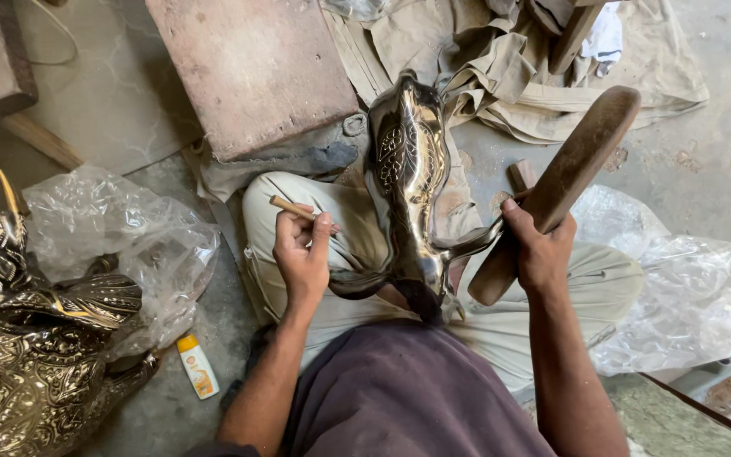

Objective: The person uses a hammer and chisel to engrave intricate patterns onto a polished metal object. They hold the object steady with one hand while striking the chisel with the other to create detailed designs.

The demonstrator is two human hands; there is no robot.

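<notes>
Concrete floor (721,135), grey and dusty, person sits cross-legged on it, seen from above. Shiny engraved metal figure (408,178) lies across the lap at frame centre, long axis running roughly top to bottom of the frame, far end pointing toward the upper centre, curved limbs flaring out at the lower end near the body.

Left hand (302,254) sits just left of the figure, fingers closed in a pinch on a small wooden-handled punch (294,208); tool tip angles right, toward the figure's lower part. Cannot tell whether the tip touches metal.

Right hand (539,250) sits just right of the figure, fist wrapped around the lower part of a wooden mallet (568,182); mallet head points up-right, away from the figure, raised off it. Left hand is the nearer one to the engraved surface; both flank the figure's lower end.

Around: reddish stone block (255,68) upper centre-left, crumpled beige cloth (501,68) upper centre-right, clear plastic sheet (678,296) at right, another plastic sheet (120,237) at left beside an ornate brass figure (27,338) lower left, small yellow-capped tube (198,366) on the floor near it.
</notes>
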